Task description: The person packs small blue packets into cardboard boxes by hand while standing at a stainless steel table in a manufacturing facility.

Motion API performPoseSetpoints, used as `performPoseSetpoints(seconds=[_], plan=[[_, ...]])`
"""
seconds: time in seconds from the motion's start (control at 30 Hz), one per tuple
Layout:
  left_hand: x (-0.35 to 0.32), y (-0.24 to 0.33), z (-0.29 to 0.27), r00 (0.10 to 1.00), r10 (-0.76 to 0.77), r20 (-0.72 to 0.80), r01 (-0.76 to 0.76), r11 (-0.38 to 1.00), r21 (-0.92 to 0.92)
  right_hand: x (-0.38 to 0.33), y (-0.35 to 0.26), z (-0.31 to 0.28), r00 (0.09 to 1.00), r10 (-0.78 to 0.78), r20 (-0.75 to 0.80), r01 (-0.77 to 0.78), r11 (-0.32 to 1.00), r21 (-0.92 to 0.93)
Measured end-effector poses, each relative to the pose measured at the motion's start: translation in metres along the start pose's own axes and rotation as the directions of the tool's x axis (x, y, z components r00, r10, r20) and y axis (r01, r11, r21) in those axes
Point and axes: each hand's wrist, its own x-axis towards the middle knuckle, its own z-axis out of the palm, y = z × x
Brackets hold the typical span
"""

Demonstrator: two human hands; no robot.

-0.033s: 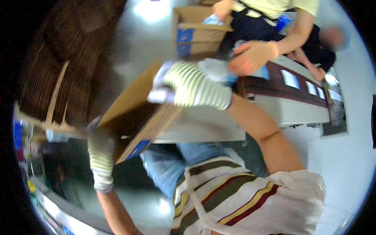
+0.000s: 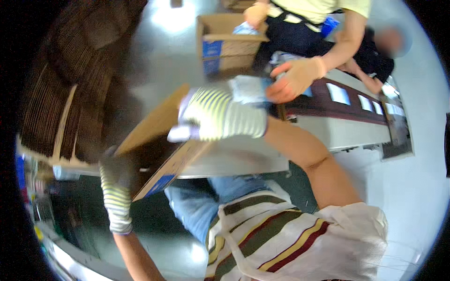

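Note:
An open cardboard box, brown with a blue printed patch, is tilted between my hands above the edge of the metal table. My right hand, in a striped knit glove, is closed over the box's upper right end. At the lower left end my left hand, gloved the same way, grips the box; its dark fingertips are blurred and partly lost in shadow. Shadow hides most of the box's inside. Just beyond my right hand is a pale blue-and-white packet, beside a co-worker's orange-gloved hand.
Flat cardboard is stacked high at the left. Another open box stands on the metal table, under the co-worker's other hand. To the right, a dark red conveyor belt carries several packets. A second person sits beyond it.
My right hand and its end of the box have dropped slightly toward me. The whole view has shifted a little. More of the packet by the co-worker's hand shows now.

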Motion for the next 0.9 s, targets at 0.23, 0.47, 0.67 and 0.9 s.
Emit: performPoseSetpoints(seconds=[0.23,0.47,0.67,0.9], plan=[[0.026,0.071,0.042,0.973,0.126,-0.193,0.104,0.511,0.854,-0.01,0.019,0.018,0.993,0.002,0.118,0.011,0.994,-0.107],[0.027,0.091,0.073,0.939,0.121,0.323,-0.33,0.584,0.742,-0.002,0.015,0.015,0.984,-0.002,0.181,0.006,1.0,-0.019],[0.058,0.051,0.074,0.977,-0.074,0.201,-0.129,0.544,0.829,0.026,0.02,0.063,0.971,-0.113,-0.21,0.08,0.984,-0.16],[0.012,0.075,0.107,0.922,0.11,0.372,-0.375,0.5,0.781,0.002,0.024,0.052,0.972,-0.128,-0.194,0.097,0.982,-0.162]])
